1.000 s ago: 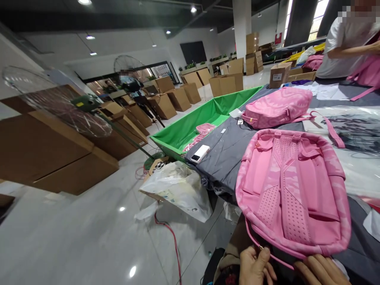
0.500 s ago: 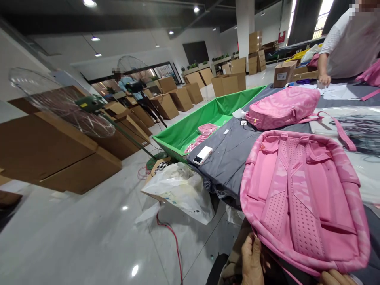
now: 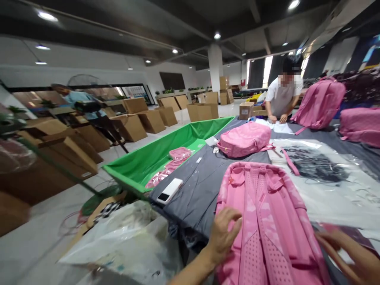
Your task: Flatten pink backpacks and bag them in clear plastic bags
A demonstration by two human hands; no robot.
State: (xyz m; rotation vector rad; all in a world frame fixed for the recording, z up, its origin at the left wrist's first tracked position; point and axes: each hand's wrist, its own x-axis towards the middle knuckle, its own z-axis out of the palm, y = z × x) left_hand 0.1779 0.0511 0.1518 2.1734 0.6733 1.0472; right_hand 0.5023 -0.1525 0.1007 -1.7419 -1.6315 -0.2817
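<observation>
A pink camouflage backpack (image 3: 276, 206) lies in front of me on the dark grey table cover (image 3: 190, 198), its back panel and perforated shoulder straps facing up. Over its left side is my left hand (image 3: 224, 233), fingers apart and curved; whether it touches the fabric is unclear. My right hand (image 3: 350, 253) is at the backpack's right edge, fingers stretched out and somewhat blurred, holding nothing I can see. Just beyond lies a second pink backpack (image 3: 246, 138) with a tag at its end.
Clear plastic bags (image 3: 320, 170) lie to the right. A white phone-like device (image 3: 170, 190) rests near the left edge. Beside the table stands a green bin (image 3: 133, 158) holding wrapped pink items. A co-worker (image 3: 283, 95) handles paper at the far end, near an upright pink backpack (image 3: 320, 103).
My view has swung right. My left hand has left the backpack's lower edge and come up over its left side. My right hand has moved from the bottom edge to the right side.
</observation>
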